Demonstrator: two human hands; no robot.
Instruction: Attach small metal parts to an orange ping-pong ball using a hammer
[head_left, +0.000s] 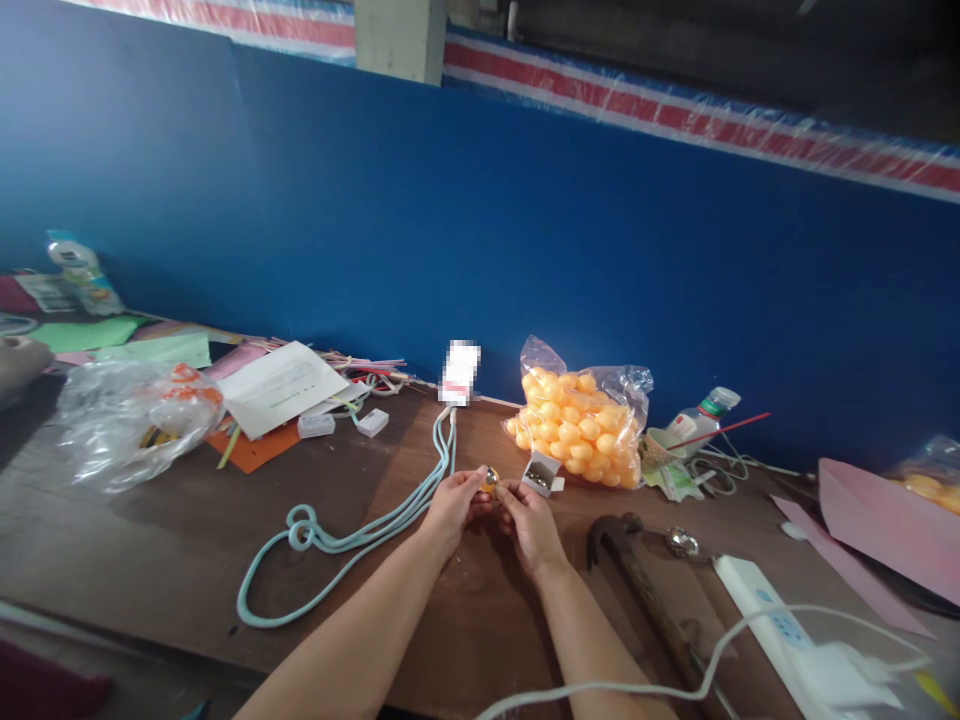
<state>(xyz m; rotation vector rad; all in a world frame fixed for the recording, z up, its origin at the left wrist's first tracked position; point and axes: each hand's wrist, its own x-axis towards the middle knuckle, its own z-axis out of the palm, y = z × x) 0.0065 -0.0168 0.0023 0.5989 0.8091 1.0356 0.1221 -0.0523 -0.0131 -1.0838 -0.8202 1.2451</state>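
Observation:
Above the brown table (375, 580), my left hand (452, 508) is closed on a small round orange thing with a shiny silver part (490, 480). Its exact kind is too small to make out. My right hand (531, 522) meets it from the other side, thumb and fingers pinched together at its edge. What lies between those fingertips is hidden. Just behind my right hand stands a small open box (540, 468) with shiny metal pieces inside. A clear bag of orange balls (574, 428) sits behind the box.
A pale blue cord (330, 545) loops at left. To the right lie a claw hammer (641, 580), a shiny metal ball (682, 542) and a white power strip (761, 605) with its cable. Papers (281, 388), a plastic bag (135, 415) and a bottle (701, 415) line the blue partition (450, 220).

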